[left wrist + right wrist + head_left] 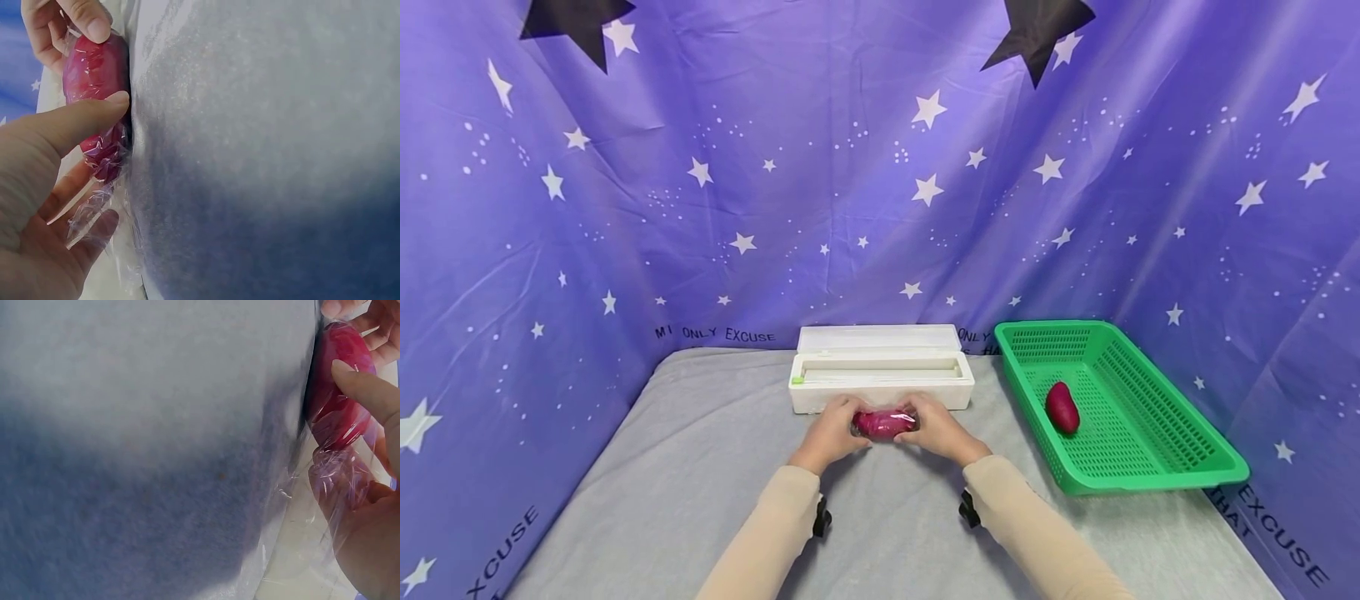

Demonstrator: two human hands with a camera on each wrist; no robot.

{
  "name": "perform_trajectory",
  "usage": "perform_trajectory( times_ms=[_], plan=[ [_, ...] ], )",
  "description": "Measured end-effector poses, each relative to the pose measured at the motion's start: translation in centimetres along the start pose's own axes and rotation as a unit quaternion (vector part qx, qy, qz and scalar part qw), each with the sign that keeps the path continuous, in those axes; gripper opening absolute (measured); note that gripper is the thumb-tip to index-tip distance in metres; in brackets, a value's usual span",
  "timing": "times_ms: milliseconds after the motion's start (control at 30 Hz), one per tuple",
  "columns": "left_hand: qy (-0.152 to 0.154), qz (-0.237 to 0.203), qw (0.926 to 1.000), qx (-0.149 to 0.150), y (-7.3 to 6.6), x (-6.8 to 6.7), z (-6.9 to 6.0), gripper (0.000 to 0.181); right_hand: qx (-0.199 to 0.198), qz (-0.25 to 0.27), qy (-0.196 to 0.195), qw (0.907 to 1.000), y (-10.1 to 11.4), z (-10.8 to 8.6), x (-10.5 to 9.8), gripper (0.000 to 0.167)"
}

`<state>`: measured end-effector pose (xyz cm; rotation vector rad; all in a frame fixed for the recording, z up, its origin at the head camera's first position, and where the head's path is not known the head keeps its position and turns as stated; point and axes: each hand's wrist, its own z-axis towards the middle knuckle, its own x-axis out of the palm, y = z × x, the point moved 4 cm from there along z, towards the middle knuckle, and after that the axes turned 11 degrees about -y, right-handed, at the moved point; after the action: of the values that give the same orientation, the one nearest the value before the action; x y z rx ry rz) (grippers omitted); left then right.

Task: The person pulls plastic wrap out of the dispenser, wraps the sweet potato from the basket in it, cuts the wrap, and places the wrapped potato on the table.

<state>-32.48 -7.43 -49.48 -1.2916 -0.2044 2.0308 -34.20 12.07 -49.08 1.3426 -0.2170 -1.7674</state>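
A red, oblong object (885, 423) wrapped in clear film lies between both hands, just in front of a white box (880, 395). My left hand (835, 429) grips its left end; in the left wrist view the thumb of that hand (44, 162) presses on the wrapped object (97, 75), with the fingers behind loose film. From the right, my right hand (938, 429) grips the other end; in the right wrist view this hand (372, 506) has its thumb on the wrapped object (344, 381), and crumpled film (337, 481) trails over its fingers.
The white box has its lid (880, 337) raised at the back and a film roll inside. At the right stands a green basket (1150, 483) holding another red oblong object (1063, 408). Grey cloth (700, 467) covers the table, with a purple starry curtain (850, 208) around it.
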Motion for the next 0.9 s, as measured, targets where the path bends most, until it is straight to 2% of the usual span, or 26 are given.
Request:
perform_trajectory(
  times_ms=[367,567,900],
  plan=[
    [0.011,-0.026,0.9996,-0.006,0.15,0.02,-0.34,0.044,0.000,-0.003,0.009,1.0000,0.41,-0.37,-0.27,0.047],
    [0.015,-0.046,0.9988,-0.005,0.16,-0.18,-0.59,0.043,0.011,0.000,0.018,0.9998,0.68,-0.52,-0.37,0.046],
    [0.023,-0.070,0.9972,-0.011,0.94,-0.25,-0.51,0.044,0.032,0.022,0.027,0.9989,0.85,-0.95,-0.04,0.043]
  ],
)
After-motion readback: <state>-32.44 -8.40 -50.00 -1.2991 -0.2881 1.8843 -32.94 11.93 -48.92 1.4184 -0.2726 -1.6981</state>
